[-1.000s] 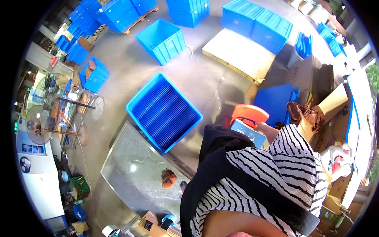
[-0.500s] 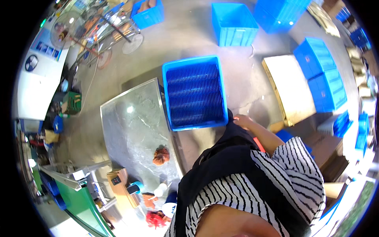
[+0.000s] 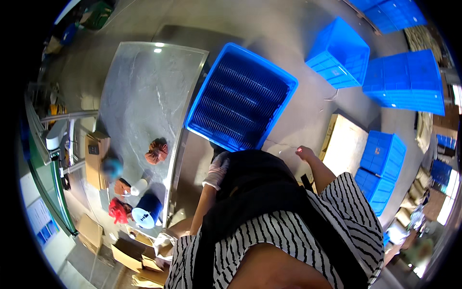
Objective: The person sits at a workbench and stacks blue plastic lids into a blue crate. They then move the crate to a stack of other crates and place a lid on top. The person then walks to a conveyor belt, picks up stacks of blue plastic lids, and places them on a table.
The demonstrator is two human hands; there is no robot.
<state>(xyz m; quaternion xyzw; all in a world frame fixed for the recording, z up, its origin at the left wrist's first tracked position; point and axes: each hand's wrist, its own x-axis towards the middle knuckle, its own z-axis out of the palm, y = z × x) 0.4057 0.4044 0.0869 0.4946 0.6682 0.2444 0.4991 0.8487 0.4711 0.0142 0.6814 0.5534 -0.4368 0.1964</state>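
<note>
In front of me stands a blue plastic tub (image 3: 290,90) filled with rows of thin dark discs or plates (image 3: 240,106) on edge. My left hand (image 3: 217,169), in a pale glove, hangs by my black apron, just below the tub's near corner. Its fingers are stretched and lie flat, with nothing seen in them. My right hand (image 3: 304,153) is held out to the right, apart from the tub. Its fingers are curled in; whatever they might hold is hidden.
At the left is a grey-topped table (image 3: 134,96) bearing a brown cloth bundle (image 3: 157,151), a white bottle (image 3: 139,187), a blue roll (image 3: 149,209) and a red bag (image 3: 118,210). Blue crates (image 3: 339,53) and a pale pallet board (image 3: 344,144) stand right. Open cardboard boxes (image 3: 127,255) lie lower left.
My view has turned right, and the table and crates have shifted in it. My gloved left hand has come into sight. My right hand has moved outward, away from my apron.
</note>
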